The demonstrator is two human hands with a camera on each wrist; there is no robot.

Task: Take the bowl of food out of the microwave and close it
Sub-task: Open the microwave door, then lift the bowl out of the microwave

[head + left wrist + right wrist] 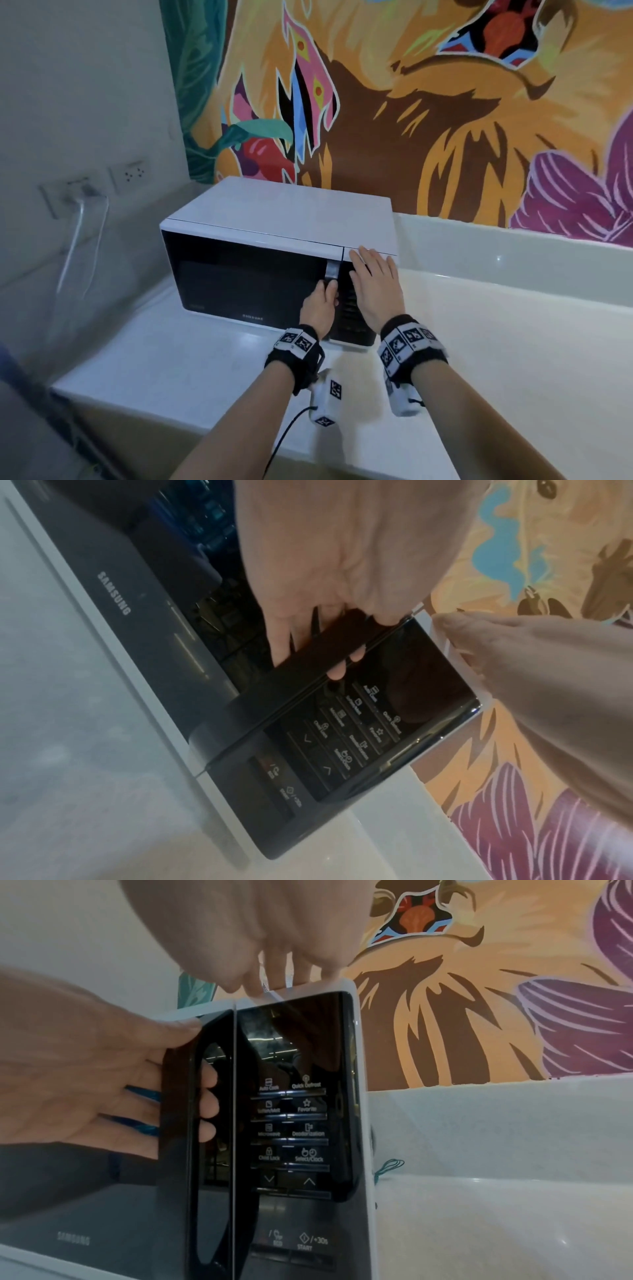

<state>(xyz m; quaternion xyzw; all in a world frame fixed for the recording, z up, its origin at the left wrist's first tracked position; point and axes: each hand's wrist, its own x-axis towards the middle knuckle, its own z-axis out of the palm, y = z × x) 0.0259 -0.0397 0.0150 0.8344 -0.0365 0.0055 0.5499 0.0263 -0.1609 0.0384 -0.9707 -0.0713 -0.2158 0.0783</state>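
While the head view is showing only the back of the left hand (320, 306) at the door handle (331, 272), the right wrist view is showing its fingers (208, 1100) curling round that handle (178, 1123) and poking out on the far side, so this hand is gripping it. The right hand (375, 286) is lying flat with straight fingers on the top front edge of the microwave (284, 219), above the control panel (294, 1123), holding nothing. Only the wrist views are making the panel's button labels readable. The microwave is sitting on a white desk (479, 342), at about 10 o'clock from the wrists, its door looking closed or nearly so. A bright painted mural (445, 102) is filling the wall at 12 o'clock, and wall sockets (130, 174) with a plugged cable are sitting at 9 o'clock. The dark door glass is hiding the inside, so the bowl of food cannot be made out.
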